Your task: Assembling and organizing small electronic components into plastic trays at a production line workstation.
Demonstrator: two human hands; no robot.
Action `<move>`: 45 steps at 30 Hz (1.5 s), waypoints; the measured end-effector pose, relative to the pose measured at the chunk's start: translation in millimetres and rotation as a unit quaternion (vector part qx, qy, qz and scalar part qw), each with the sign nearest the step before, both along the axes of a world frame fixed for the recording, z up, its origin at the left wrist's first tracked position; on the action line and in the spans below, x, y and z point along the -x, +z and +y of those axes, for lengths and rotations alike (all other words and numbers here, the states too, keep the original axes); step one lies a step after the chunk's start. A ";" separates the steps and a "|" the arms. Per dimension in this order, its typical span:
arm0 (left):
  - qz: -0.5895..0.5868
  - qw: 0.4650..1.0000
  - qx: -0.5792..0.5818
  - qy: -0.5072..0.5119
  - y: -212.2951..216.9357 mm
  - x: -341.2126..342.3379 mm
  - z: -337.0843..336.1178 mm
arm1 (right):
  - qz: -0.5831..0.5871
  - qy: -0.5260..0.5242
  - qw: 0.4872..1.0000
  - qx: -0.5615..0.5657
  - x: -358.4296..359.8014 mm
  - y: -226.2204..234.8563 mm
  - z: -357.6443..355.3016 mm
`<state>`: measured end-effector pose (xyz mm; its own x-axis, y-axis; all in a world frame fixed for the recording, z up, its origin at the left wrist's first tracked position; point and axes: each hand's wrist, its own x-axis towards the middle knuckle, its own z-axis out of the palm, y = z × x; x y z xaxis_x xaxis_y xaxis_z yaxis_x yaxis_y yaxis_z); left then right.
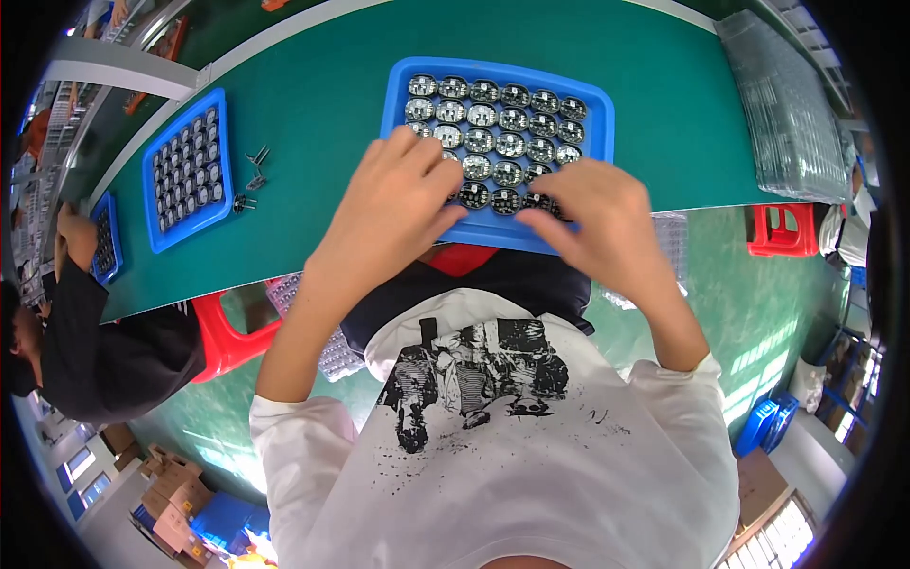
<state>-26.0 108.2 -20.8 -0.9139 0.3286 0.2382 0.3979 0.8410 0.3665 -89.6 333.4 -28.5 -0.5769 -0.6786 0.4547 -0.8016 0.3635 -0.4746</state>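
Note:
A blue tray (595,123) lies on the green table before me, filled with rows of small rounded parts (510,144), shiny silver with black. Over the tray's near left side is my left hand (398,194), its fingers curled and the thumb below them. Whatever may be between those fingertips is hidden. At the near right corner my right hand (607,213) has thumb and forefinger around one rounded part (538,202) in the nearest row. Both hands cover some of the parts under them.
Left on the table (313,114) sit another filled blue tray (227,180) and a few small metal pieces (254,180). Clear plastic trays (787,114) are stacked at the right end. A co-worker (114,351) sits at left by a red stool (223,341); another red stool (785,230) stands right.

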 end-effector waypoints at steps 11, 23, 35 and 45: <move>-0.011 0.999 0.046 0.010 4.5 5.4 -17.1 | -0.383 -0.216 0.898 -0.006 -0.2 -16.2 57.4; -0.197 0.910 -0.300 0.206 -20.0 -40.6 -42.4 | -0.551 -0.208 0.805 0.070 10.4 -23.1 48.0; -0.128 0.892 -0.367 0.230 -40.9 111.3 -62.0 | -0.349 -0.216 0.910 0.060 172.5 -59.7 9.2; -0.079 0.881 -0.342 0.318 -50.8 240.7 -98.9 | -0.063 -0.303 0.951 0.007 314.3 -72.8 -56.0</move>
